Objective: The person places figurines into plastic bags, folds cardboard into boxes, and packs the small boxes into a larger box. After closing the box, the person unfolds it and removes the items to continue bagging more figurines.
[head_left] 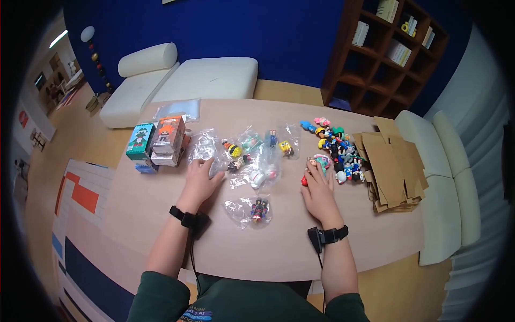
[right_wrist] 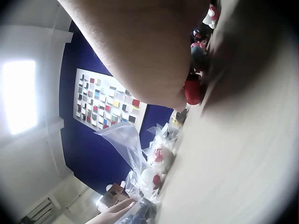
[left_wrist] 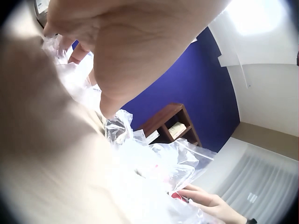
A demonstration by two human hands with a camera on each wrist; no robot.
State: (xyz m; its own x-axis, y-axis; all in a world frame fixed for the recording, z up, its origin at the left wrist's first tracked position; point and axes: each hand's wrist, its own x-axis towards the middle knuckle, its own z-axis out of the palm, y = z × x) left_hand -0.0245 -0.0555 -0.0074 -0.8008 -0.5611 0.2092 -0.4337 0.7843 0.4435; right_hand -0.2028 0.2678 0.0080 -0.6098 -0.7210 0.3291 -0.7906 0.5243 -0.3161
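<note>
My left hand (head_left: 201, 180) rests at the near edge of a crumpled clear plastic bag (head_left: 205, 145), its fingertips on the film. Bagged toy figures lie to its right, among them a white one (head_left: 257, 178) and a yellow-and-black one (head_left: 233, 149). Nearer me, a dark figure (head_left: 259, 209) lies in its own clear bag. My right hand (head_left: 320, 190) lies over small figures at the near left of a loose pile (head_left: 340, 147), fingers extended. A red piece (right_wrist: 192, 90) shows beside the palm in the right wrist view; its fingertips are hidden there.
Boxed toys (head_left: 168, 134) are stacked at the left, with flat clear bags (head_left: 179, 110) behind them. Flattened brown cardboard (head_left: 391, 166) lies right of the pile. White sofas (head_left: 214, 78) and a wooden shelf (head_left: 375, 70) stand beyond the table (head_left: 284, 247).
</note>
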